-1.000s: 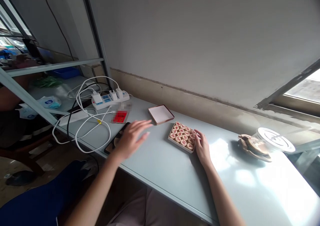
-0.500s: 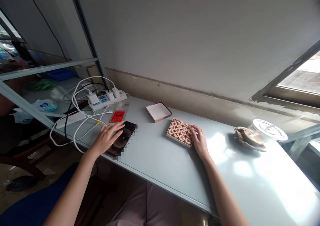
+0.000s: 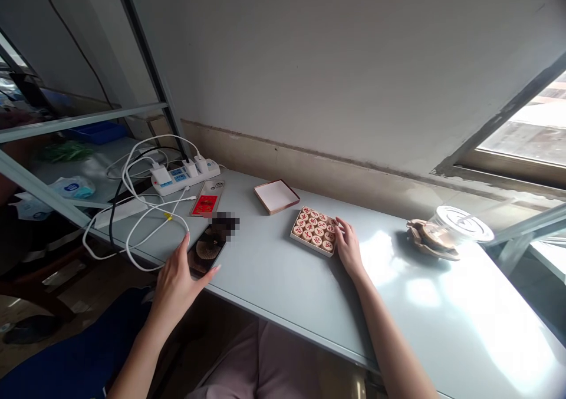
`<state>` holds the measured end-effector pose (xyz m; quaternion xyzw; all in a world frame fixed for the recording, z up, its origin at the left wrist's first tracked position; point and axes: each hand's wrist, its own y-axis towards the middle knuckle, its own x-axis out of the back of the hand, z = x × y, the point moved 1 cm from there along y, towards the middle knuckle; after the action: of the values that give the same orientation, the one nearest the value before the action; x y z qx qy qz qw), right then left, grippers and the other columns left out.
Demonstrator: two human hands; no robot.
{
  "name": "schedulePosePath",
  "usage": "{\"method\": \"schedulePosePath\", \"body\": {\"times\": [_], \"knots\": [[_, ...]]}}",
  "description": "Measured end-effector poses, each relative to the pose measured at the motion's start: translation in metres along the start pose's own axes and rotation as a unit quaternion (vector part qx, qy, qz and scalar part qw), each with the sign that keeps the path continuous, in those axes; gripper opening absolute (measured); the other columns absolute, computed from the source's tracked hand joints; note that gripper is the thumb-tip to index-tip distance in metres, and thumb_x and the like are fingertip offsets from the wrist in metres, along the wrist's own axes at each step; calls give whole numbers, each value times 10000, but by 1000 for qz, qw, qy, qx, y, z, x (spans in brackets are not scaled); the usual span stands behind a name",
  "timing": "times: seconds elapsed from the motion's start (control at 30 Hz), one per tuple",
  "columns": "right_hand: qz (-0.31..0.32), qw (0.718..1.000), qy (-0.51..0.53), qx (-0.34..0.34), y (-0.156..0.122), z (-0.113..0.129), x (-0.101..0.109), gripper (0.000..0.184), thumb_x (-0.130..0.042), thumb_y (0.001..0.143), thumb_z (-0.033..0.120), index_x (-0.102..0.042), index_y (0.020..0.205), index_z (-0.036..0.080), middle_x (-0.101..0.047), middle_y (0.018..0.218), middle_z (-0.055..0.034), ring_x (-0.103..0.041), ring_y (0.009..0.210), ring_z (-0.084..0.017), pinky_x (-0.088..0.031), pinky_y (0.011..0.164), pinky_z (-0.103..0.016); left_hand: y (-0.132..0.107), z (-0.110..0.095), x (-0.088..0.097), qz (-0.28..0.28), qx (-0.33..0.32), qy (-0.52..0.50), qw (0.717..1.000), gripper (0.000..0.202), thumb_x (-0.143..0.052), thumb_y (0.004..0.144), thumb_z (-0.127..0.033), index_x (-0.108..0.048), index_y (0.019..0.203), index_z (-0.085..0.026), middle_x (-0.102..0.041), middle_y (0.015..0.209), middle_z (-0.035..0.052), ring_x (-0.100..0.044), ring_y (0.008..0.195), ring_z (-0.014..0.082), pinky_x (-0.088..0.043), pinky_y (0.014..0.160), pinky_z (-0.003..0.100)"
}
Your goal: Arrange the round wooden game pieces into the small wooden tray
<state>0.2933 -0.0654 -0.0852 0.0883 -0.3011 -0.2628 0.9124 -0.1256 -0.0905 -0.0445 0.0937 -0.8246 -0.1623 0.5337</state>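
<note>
My left hand [image 3: 177,281] is around the near end of a dark smartphone [image 3: 207,249] with a round fan-like picture on its face. The fingers lie along its left edge and the thumb along its lower right; its far end is blurred out. Against the right side of a shallow box [image 3: 312,247] rests my right hand [image 3: 348,247], fingers stretched and fingertips at the rim. Round wooden Chinese chess pieces [image 3: 316,228] with red characters fill that box in rows. Behind it, the box lid [image 3: 276,197] lies with its pale inside up.
A white power strip [image 3: 186,176] with plugs and tangled white cables [image 3: 145,225] stands at the back left. Beside it lies a clear phone case with a red card [image 3: 206,204]. At right, a plastic cup [image 3: 460,225] leans by a brown carved dish [image 3: 431,243].
My left hand has gone from lying over the phone to gripping its near end, and the phone has shifted slightly towards me. My right fingers have drawn back to the box's edge.
</note>
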Motion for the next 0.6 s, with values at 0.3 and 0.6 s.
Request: {"method": "schedulePosePath", "body": {"times": [0.3, 0.6], "knots": [[4, 1000, -16, -20, 13, 5, 3, 554, -395, 800, 563, -607, 1106, 154, -551, 1136, -136, -592, 863, -206, -478, 801, -384, 16, 19, -13, -26, -24, 11, 999, 735, -540, 787, -458, -260, 1401, -168, -579, 1211, 140, -534, 1085, 330, -449, 898, 441], [3, 998, -58, -6, 27, 20, 16, 314, -573, 714, 468, -680, 834, 198, -643, 915, -69, -583, 751, -195, -440, 699, -341, 40, 22, -14, -43, -11, 68, 997, 688, -507, 810, -454, -283, 1383, -146, -518, 1276, 188, -465, 1158, 388, -319, 970, 554]]}}
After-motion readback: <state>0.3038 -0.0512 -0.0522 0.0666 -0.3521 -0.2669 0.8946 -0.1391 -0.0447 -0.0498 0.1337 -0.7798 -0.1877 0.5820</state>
